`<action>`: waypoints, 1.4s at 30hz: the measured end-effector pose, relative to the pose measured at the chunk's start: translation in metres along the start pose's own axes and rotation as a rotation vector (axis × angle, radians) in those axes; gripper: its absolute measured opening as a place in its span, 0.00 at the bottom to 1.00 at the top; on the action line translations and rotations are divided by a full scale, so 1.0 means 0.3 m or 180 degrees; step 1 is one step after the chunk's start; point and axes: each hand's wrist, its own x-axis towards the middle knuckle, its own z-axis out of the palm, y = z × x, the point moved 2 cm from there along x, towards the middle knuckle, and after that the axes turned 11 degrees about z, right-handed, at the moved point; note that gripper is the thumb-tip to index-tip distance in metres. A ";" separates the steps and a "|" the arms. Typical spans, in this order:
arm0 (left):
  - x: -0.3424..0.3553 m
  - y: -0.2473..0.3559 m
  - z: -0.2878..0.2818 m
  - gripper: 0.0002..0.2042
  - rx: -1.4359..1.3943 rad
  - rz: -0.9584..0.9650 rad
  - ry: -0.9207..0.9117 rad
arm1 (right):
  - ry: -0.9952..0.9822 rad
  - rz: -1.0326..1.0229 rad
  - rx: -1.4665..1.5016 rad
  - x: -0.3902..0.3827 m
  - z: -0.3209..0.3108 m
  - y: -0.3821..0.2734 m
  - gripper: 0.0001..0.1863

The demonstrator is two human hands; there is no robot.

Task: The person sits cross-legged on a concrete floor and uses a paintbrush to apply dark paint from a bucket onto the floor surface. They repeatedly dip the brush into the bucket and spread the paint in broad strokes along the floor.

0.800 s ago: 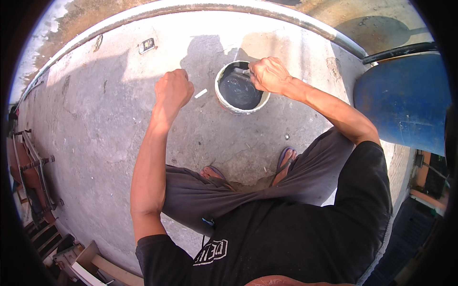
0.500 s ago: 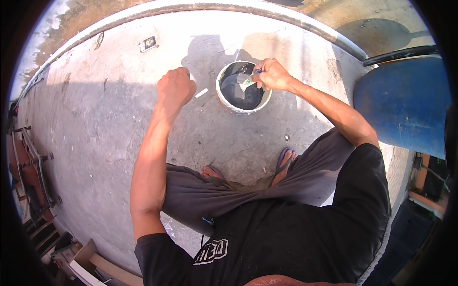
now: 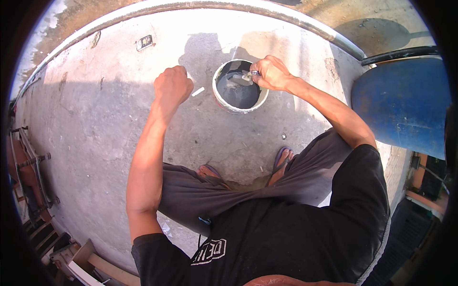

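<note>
Tool (image 3: 249, 75): located inside the bucket (image 3: 238, 110), over or in the dark liquid (image 3: 240, 98); its lower end is hard to make out, so brush or blade cannot be confirmed.

Step in hand, as judged: working the liquid with the tool. A further stroke would call for a firm grip and a path clear of the rim.

Right hand (image 3: 273, 74): fingers closed on the tool's handle, above the bucket's right rim. Left hand (image 3: 172, 85): curled into a fist over the floor (image 3: 105, 152), apart from the bucket — contents, if any, cannot be told.

Surroundings: a white strip (image 3: 198, 91) lies between left hand and bucket; a packet (image 3: 144, 43) lies farther off — beyond, a pipe (image 3: 238, 5). A blue barrel (image 3: 403, 105) stands to the right.
</note>
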 end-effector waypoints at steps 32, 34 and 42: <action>-0.008 -0.018 0.005 0.08 0.0097 -0.0001 0.0111 | -0.0029 -0.0567 -0.0415 0.119 0.233 -0.044 0.01; -0.007 -0.016 0.004 0.08 0.0047 -0.0038 0.0074 | -0.0213 -0.0612 -0.0304 0.127 0.234 -0.049 0.01; 0.002 -0.011 0.005 0.10 -0.0021 -0.0040 -0.0093 | -0.0583 -0.1074 -0.0058 0.085 0.231 -0.025 0.03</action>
